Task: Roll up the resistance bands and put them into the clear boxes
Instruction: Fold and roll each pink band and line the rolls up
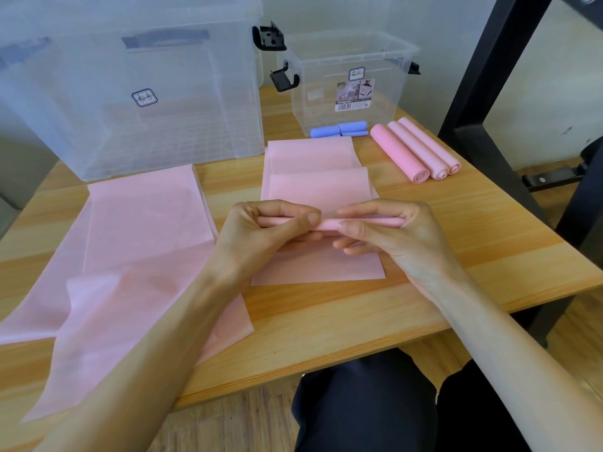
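Note:
A pink resistance band (318,181) lies in folds at the table's middle, its near end wound into a thin roll (328,224). My left hand (264,230) pinches the roll's left part and my right hand (394,233) pinches its right part. Another pink band (130,243) lies spread flat on the left and hangs over the front edge. Three rolled pink bands (416,150) lie side by side at the right. Rolled blue bands (339,129) sit in front of the small clear box (349,83). A large clear box (130,86) stands at the back left.
The wooden table (473,243) has bare surface at its right and along the front. A black metal frame (483,93) rises at the right edge. My dark-trousered legs (391,406) are below the front edge.

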`<state>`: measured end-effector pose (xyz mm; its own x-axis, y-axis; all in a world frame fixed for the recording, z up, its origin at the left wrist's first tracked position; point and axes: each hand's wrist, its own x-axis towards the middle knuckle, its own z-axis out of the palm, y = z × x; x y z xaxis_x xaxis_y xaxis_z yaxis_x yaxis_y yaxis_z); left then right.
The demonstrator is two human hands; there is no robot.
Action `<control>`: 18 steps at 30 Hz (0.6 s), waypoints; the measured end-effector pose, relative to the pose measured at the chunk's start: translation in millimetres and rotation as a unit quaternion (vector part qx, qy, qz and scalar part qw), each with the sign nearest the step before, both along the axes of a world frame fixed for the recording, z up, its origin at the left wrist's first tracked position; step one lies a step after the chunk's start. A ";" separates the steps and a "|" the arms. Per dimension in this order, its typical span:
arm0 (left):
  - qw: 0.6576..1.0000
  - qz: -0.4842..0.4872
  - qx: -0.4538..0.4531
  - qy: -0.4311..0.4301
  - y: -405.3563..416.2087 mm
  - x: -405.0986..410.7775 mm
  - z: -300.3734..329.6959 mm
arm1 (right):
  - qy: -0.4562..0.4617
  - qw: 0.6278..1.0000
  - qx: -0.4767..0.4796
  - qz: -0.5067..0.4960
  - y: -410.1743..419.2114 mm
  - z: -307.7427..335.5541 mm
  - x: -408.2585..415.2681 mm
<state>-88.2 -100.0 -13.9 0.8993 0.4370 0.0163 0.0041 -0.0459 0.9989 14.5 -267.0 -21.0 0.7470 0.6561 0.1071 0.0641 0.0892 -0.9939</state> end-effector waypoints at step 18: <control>1.000 -0.014 0.023 -0.005 -0.5 -2.4 1.0 | 0.010 1.000 -0.006 -0.012 -1.2 -0.2 0.5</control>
<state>-90.5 -100.5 -12.9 0.9106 0.4108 0.0455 -0.0085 -0.0913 0.9958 15.1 -268.2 -21.3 0.7651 0.6383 0.0842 0.0458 0.0765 -0.9960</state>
